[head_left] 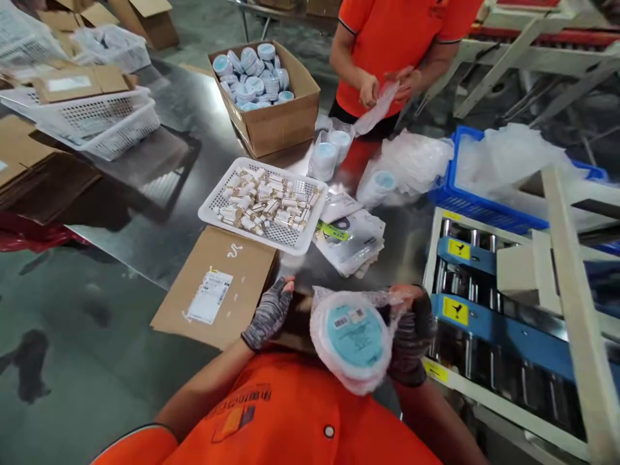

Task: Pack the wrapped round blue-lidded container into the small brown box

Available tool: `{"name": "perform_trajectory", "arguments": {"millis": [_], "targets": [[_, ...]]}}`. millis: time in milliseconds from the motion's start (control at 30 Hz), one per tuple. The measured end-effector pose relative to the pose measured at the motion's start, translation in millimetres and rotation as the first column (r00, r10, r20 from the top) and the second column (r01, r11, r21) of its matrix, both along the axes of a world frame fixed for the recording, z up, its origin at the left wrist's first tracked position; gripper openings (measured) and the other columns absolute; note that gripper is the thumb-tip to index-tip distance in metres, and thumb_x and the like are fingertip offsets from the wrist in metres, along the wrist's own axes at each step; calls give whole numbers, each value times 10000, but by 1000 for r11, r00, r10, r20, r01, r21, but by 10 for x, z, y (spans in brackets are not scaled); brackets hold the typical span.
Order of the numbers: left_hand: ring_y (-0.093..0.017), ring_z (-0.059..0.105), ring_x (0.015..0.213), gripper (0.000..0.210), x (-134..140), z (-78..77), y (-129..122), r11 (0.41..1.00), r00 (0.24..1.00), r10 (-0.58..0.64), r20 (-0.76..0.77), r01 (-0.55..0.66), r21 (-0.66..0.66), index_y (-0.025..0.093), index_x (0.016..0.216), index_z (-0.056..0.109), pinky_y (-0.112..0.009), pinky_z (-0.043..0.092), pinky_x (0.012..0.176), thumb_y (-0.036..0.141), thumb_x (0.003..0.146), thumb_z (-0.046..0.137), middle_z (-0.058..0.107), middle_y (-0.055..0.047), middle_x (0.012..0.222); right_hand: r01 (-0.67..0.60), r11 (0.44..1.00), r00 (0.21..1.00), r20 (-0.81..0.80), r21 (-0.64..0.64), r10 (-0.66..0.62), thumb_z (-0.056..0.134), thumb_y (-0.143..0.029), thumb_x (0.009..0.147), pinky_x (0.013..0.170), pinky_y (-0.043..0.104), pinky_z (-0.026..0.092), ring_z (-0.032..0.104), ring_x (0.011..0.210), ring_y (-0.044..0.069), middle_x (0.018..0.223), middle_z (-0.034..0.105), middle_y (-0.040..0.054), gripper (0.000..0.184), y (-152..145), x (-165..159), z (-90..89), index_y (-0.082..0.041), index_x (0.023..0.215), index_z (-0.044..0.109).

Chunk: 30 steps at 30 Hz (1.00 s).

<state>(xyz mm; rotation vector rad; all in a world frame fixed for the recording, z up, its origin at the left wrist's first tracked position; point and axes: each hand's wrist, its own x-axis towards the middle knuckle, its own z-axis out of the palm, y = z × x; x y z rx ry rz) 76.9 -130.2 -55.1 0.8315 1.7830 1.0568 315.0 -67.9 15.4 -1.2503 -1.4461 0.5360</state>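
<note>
Two gloved hands at lower centre, right hand (411,339) clamped on round blue-labelled white jar in clear plastic bag (352,339), left hand (269,313) open, fingers apart, beside flat brown cardboard sheet (217,287).

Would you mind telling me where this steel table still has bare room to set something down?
Bare steel shows between the stacked white baskets and the box of round tubs, and on down to the tray of small tubes. It is crowded right of that tray: packets, bagged tubs and loose plastic.

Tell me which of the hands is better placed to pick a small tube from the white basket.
Left hand: free, nearest the white basket. The right hand holds a bagged round jar.
</note>
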Motion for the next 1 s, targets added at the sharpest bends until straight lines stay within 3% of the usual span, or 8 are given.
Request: {"name": "perform_trajectory", "arguments": {"millis": [100, 267, 500, 667, 833, 1000], "targets": [[-331, 831, 1350, 308, -15, -17, 8, 1000, 1000, -10, -4, 10, 9, 175, 1249, 822, -506, 588, 1314, 358, 1130, 605, 897, -174, 1377, -62, 991, 998, 24, 118, 59, 567, -632, 1236, 554, 325, 591, 701, 601, 203, 731, 754, 13, 543, -238, -137, 39, -259, 871, 720], [-321, 827, 1366, 255, -34, -18, 34, 999, 1000, -24, -20, 25, 31, 176, 1237, 817, -495, 578, 1322, 292, 1164, 601, 898, -185, 1392, -185, 963, 979, 119, 195, 164, 532, -587, 1262, 516, 311, 584, 725, 546, 200, 700, 778, 32, 572, -300, -199, -83, -233, 859, 731], [-349, 841, 1306, 276, -23, -56, 54, 999, 1000, -4, -5, 5, 49, 141, 1245, 829, -518, 599, 1287, 295, 1136, 628, 910, -183, 1331, -263, 958, 955, 170, 112, 242, 464, -677, 1240, 545, 379, 615, 704, 561, 238, 702, 760, 58, 596, -287, -151, -415, -266, 900, 731], [-384, 838, 1292, 360, -9, -67, 43, 999, 1000, 9, 23, -10, 43, 164, 1239, 819, -553, 601, 1277, 429, 1071, 643, 901, -202, 1320, -271, 962, 939, 209, -40, 273, 472, -730, 1217, 629, 437, 684, 727, 628, 284, 749, 784, 111, 568, -291, -62, -649, -325, 934, 754], [-437, 822, 1350, 556, -11, 42, 19, 1000, 997, 0, 71, -2, 22, 249, 1207, 802, -578, 607, 1294, 752, 1003, 679, 889, -204, 1382, -359, 919, 921, 224, 161, 320, 612, -424, 1225, 577, 395, 661, 773, 647, 272, 826, 842, 78, 259, -271, -68, -744, -309, 1077, 791], [-410, 818, 1378, 690, -8, 177, -37, 998, 994, -49, 98, 52, -28, 218, 1282, 819, -545, 599, 1326, 836, 999, 695, 883, -196, 1422, -396, 909, 901, 250, 132, 356, 626, -392, 1222, 595, 360, 671, 791, 655, 248, 831, 851, 43, 225, -266, -87, -693, -304, 1103, 796]]}}
